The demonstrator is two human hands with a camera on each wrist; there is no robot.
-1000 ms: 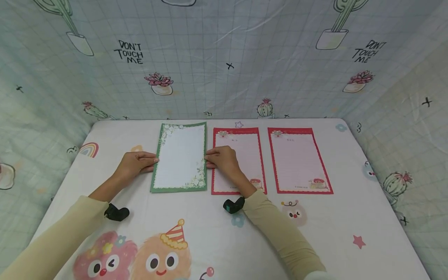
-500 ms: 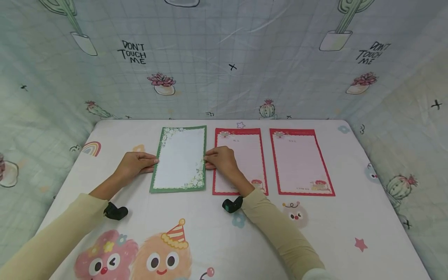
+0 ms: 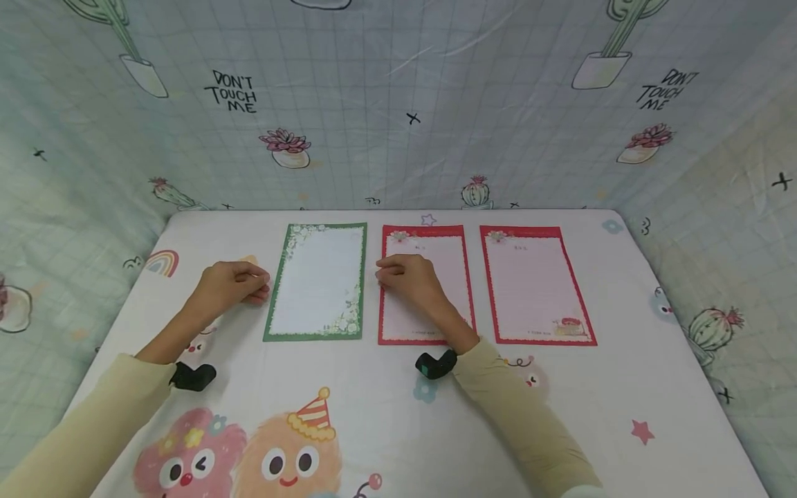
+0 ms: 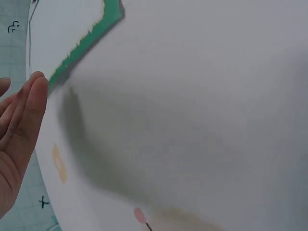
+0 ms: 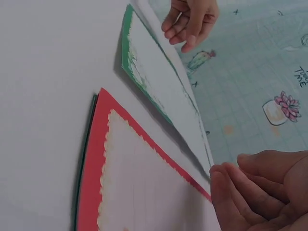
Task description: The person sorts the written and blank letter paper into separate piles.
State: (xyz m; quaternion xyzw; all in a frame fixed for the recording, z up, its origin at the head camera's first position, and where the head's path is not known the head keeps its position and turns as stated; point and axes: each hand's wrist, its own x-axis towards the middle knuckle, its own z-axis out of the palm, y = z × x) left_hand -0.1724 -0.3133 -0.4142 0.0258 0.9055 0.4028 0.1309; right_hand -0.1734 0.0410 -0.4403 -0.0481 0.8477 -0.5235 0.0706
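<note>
A white sheet with a green flowered border (image 3: pixel 319 283) lies flat on the table, left of two red-bordered sheets. My left hand (image 3: pixel 229 289) hovers just off its left edge, fingers loosely bent and holding nothing. Over the left part of the middle red-bordered sheet (image 3: pixel 441 252) is my right hand (image 3: pixel 407 278), thumb and fingers relaxed with a gap between them in the right wrist view. That hand and forearm hide part of this sheet. A thin dark edge (image 5: pixel 83 168) shows beneath the red border in the right wrist view.
The other red-bordered sheet (image 3: pixel 532 287) lies farther right in the same row. A white tablecloth (image 3: pixel 623 373) with cartoon prints covers the table. Cactus-print cloth (image 3: pixel 349 104) hangs behind and at both sides. Each wrist wears a black device (image 3: pixel 194 377).
Both hands held the green-bordered sheet by its side edges and have let go. The left hand has drawn slightly left, the right hand slightly right. The sheets hardly moved.
</note>
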